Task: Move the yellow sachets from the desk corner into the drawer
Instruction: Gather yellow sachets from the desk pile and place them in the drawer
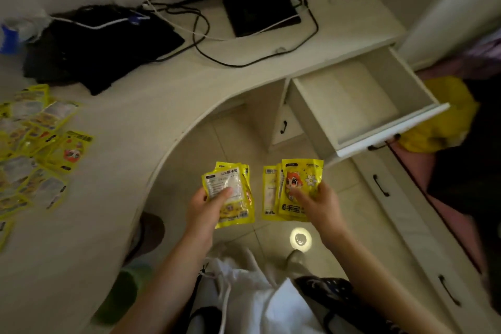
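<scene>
Your left hand (208,207) grips a sachet stack (230,195), thumb on top. Right hand (321,202) grips another stack (294,188). Drawer (349,100) open at 1 o'clock; loose sachets (35,149) on desk (122,127) at 9.

Drawer (360,106) pulled fully out, top open, bare floor inside, reachable from above or across its front panel. Open air over the tiled floor (235,144) between both hands and the drawer front. Curved desk edge (173,144) bounds that gap on the left. Desk back is cluttered: monitor base (260,11), looping cables (206,43), black cloth (103,46). Yellow bag (444,116) just beyond the drawer's right side.
</scene>
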Action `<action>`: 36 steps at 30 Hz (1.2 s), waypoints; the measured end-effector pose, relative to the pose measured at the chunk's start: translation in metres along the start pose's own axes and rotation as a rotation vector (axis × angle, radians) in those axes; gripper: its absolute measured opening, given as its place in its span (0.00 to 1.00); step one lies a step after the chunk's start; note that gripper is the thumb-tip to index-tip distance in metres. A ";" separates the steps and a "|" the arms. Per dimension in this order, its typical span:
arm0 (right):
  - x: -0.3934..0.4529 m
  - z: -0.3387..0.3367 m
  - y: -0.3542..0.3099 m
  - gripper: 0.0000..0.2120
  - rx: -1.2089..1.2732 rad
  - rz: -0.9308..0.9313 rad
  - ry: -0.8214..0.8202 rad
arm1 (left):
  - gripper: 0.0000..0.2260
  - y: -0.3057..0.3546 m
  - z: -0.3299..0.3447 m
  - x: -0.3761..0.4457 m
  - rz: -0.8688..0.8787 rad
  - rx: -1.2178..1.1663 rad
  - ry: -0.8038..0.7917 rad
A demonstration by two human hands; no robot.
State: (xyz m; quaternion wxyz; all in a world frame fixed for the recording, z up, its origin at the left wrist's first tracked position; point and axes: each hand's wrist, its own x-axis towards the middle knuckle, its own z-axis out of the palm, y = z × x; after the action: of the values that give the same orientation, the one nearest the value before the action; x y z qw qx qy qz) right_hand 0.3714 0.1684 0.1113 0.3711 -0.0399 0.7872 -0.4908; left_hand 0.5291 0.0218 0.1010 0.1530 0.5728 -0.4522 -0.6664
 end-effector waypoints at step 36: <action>0.245 -0.283 -0.054 0.16 0.063 0.095 0.113 | 0.07 0.055 0.371 0.090 -0.077 0.128 -0.091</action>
State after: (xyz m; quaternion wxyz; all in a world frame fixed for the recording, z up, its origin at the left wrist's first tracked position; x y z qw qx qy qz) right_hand 0.0021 0.2466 0.0895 0.3503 0.0369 0.7921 -0.4985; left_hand 0.1504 0.0856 0.0640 0.0695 0.5674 -0.4780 -0.6668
